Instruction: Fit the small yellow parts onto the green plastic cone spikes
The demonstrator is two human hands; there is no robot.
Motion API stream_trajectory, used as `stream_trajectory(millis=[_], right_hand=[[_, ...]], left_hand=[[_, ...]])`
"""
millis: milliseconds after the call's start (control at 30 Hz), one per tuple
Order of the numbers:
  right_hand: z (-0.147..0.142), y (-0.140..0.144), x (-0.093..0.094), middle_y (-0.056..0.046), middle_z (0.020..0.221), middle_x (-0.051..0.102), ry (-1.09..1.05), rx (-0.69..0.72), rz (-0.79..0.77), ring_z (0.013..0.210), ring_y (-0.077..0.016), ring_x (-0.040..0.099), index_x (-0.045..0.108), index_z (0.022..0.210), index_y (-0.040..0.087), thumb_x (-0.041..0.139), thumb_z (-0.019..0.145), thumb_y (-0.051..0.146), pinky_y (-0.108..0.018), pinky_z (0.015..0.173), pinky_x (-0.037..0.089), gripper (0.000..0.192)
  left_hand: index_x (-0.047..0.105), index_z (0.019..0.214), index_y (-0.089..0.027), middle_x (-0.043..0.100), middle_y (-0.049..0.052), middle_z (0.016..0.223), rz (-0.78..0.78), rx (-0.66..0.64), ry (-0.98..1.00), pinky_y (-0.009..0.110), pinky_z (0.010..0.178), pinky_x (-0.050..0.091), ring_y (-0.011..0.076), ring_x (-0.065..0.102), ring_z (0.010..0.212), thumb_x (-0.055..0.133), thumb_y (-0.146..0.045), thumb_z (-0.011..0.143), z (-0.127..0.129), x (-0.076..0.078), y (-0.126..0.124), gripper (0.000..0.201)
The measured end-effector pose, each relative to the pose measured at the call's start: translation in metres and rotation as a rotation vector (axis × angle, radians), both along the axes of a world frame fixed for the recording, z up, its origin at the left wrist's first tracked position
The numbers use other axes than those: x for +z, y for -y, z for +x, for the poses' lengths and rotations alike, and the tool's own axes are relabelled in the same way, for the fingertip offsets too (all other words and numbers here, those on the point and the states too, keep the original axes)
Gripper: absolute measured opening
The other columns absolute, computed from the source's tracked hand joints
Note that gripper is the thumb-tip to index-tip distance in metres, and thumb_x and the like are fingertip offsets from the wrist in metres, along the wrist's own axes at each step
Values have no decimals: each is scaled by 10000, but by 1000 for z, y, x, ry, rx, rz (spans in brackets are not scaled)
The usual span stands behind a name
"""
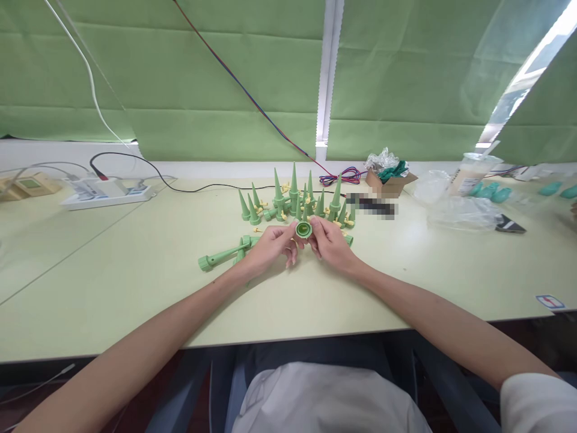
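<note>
Both forearms reach in over the near edge of the pale table, and the two hands meet just short of the middle. The left hand and the right hand pinch one green spike between them, its round open end turned toward the camera — fingertips of both closed on its rim, other fingers curled loosely beneath. It sits lifted just off the table, between the thumbs.

Handling this well looks a matter of keeping the open end square to the eye and the grip light on the rim, so the piece can be turned without slipping.

Just left of the hands, a longer green spike lies flat. Behind, a cluster of upright green cones stands with small yellow bits among them — close enough to knock with a careless elbow. Farther back, a power strip at left, a cardboard box and crumpled plastic bags at right, then green blinds.
</note>
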State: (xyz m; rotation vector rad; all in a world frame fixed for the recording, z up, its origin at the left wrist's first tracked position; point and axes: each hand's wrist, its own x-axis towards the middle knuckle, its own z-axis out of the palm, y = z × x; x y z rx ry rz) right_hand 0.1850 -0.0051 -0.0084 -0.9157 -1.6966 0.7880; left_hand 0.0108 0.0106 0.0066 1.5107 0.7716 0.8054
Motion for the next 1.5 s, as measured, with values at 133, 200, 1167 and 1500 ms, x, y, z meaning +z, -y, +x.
stream_trajectory(millis=[133, 200, 1167, 1500], right_hand=[[-1, 1, -1, 24, 568, 475, -22, 31, -18, 485, -111, 434, 418, 715, 225, 319, 986, 614, -256, 481, 366, 484], [-1, 1, -1, 30, 554, 457, -34, 43, -11, 479, -107, 423, 419, 713, 223, 324, 987, 609, -252, 474, 356, 483], [5, -3, -3, 44, 537, 384, 104, 47, 3, 477, -114, 412, 353, 690, 226, 353, 993, 571, -258, 481, 305, 459], [5, -2, -1, 36, 473, 357, 158, 1, 1, 471, -119, 347, 376, 615, 217, 337, 994, 567, -282, 492, 266, 516]], left_hand=[[655, 764, -104, 613, 64, 672, -60, -54, 52, 241, 401, 440, 118, 569, 478, 547, -597, 895, 1, -1, 0, 521], [651, 779, -108, 606, 48, 668, -70, -62, 71, 228, 407, 436, 109, 560, 489, 569, -577, 892, 0, 0, 1, 489], [570, 653, -142, 586, -6, 541, 67, -84, -43, 228, 459, 434, 97, 527, 446, 711, -459, 822, -10, 7, 0, 385], [663, 747, -137, 559, 2, 641, 317, -24, -170, 249, 491, 467, 104, 550, 489, 663, -410, 866, -10, 6, 3, 297]])
